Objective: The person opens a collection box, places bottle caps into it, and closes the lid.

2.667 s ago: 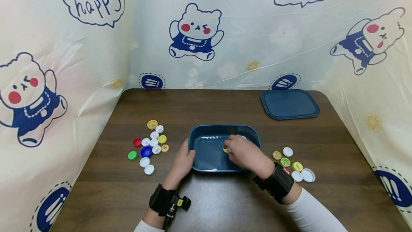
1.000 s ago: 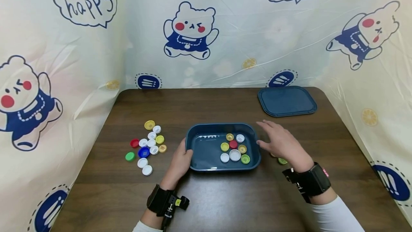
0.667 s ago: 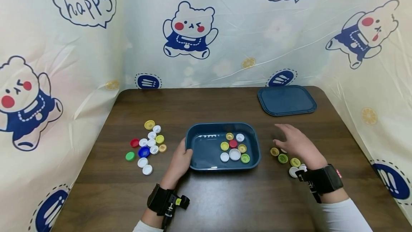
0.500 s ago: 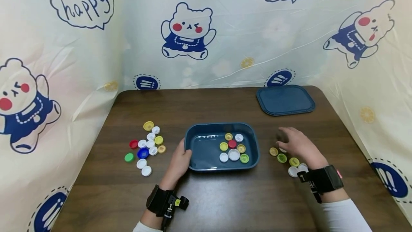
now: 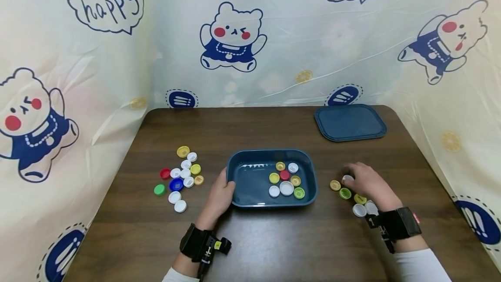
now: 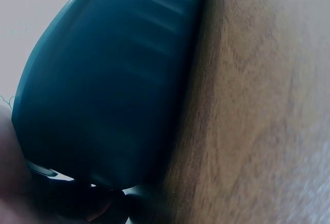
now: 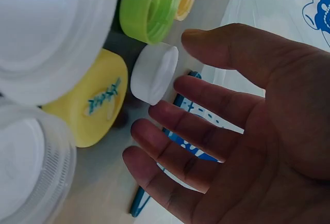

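Observation:
My left hand (image 5: 220, 195) grips the left end of a dark blue plastic container (image 5: 244, 186), thumb over its rim. The left wrist view shows the container's outer wall (image 6: 103, 79) close up. Several bottle caps lie inside, among them a red cap (image 5: 284, 175) and a large white cap (image 5: 286, 188). My right hand (image 5: 368, 184) is low over the caps on the right. In the right wrist view its thumb and fingers are spread apart, fingertips right at a small white cap (image 7: 154, 73). Beside that stand a green cap (image 7: 149, 8) and a yellow cap (image 7: 95, 100).
A second group of caps lies left of the container, including a blue cap (image 5: 176, 184), a green cap (image 5: 159, 189) and several white ones. A flat blue lid (image 5: 350, 122) rests at the back right of the wooden table (image 5: 266, 247). A patterned curtain (image 5: 282, 55) surrounds the table.
My right hand was inside the container, came out with fingers spread, and moved right and down to the caps there. My left hand has kept its grip on the container.

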Available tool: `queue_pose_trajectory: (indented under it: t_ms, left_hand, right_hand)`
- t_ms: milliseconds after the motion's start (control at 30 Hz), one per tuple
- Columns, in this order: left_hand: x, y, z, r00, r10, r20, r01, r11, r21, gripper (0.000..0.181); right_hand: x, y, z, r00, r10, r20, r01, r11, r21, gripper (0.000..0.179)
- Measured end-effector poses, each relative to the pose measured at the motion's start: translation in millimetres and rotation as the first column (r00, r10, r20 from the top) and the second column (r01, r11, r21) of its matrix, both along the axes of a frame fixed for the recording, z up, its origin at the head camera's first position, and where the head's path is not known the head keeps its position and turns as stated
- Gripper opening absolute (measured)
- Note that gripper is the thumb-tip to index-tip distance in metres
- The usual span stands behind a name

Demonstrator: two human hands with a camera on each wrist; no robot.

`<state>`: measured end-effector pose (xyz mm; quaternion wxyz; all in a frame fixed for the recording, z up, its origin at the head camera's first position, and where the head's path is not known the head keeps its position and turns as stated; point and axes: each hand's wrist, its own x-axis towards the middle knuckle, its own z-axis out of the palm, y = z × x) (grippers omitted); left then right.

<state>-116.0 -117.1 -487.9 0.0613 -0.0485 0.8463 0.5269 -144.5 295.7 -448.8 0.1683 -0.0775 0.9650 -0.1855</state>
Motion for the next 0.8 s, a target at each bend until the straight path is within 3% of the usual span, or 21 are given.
queue_pose_trajectory:
  t_ms: [533,800]
  left_hand:
    - [-1.9,0.4,0.1,1.000,-0.014,-0.011,0.014,1.000,0.001,0.061]
    - [-0.6,-0.4,-0.6,1.000,-0.012,-0.009,0.012,1.000,0.006,0.060]
  right_hand:
    - [1.1,1.6,-9.5,1.000,0.000,-0.026,0.000,1.000,0.017,0.030]
    - [-1.1,0.4,-2.3,0.999,0.005,-0.049,-0.004,1.000,0.030,0.029]
